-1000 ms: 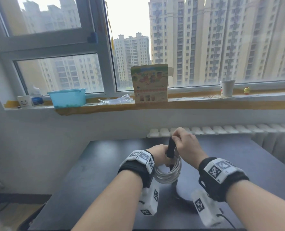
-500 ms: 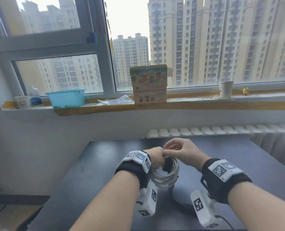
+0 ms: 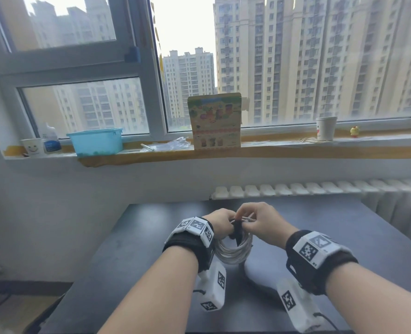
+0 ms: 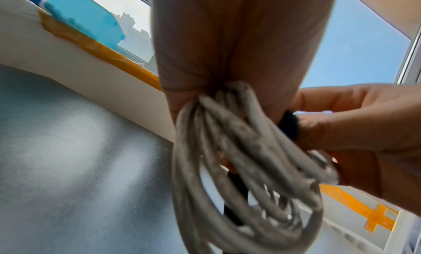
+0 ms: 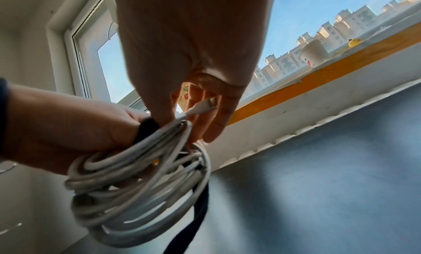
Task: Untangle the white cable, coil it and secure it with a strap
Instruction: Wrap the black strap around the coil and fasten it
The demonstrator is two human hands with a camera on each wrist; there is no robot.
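Observation:
The white cable [image 3: 233,250] hangs as a round coil above the dark table [image 3: 137,239]. My left hand [image 3: 220,225] grips the top of the coil [image 4: 241,149], fingers curled round the bundled loops. A black strap [image 3: 237,233] lies over the top of the bundle and its loose end [image 5: 193,214] dangles through the coil [image 5: 136,194]. My right hand [image 3: 260,221] meets the left at the top of the coil and pinches the strap [image 4: 289,126] against the bundle. The white cable plug [image 5: 205,105] sticks up between my right fingers.
On the windowsill stand a blue tub [image 3: 95,142], a small carton [image 3: 215,120], a paper cup [image 3: 326,127] and a yellow toy [image 3: 355,131]. A white radiator [image 3: 320,188] runs behind the table's far edge. A white round thing [image 3: 260,276] lies on the table under my right wrist.
My right hand had the strap held upright above the coil; it has come down and now pinches it at the top of the bundle beside my left hand.

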